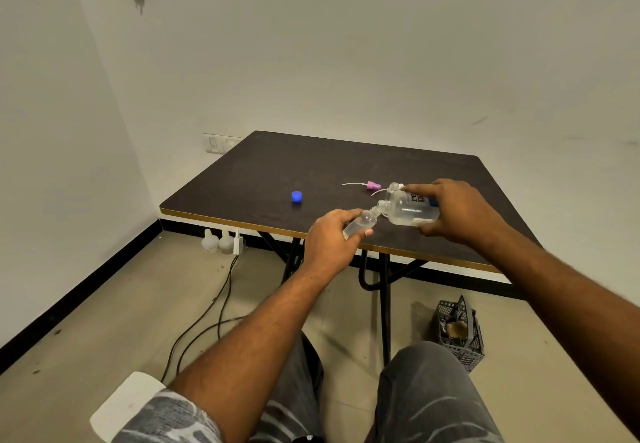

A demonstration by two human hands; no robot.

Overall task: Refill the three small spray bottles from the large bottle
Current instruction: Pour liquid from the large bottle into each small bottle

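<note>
Tipping on its side above the near part of the table [263, 165], the large bottle [410, 210] is held in the right hand [453, 212], whose grip is wrapped around its base and labelled body. Its open neck is pointed left and brought right against the open mouth of a small spray bottle [362, 224]. That small bottle is tilted and is clasped in the left hand [329, 240], the grip closed around its lower half; clear liquid is seen inside both. Just behind the large bottle, another small clear bottle [394, 187] is partly hidden; whether it stands or lies cannot be told. A pink spray head [373, 185] with its white dip tube is laid on the table beside it. A blue cap [296, 196] is set further left, well apart. Under the table, a dark plastic crate [459, 332] is seen on the floor.
</note>
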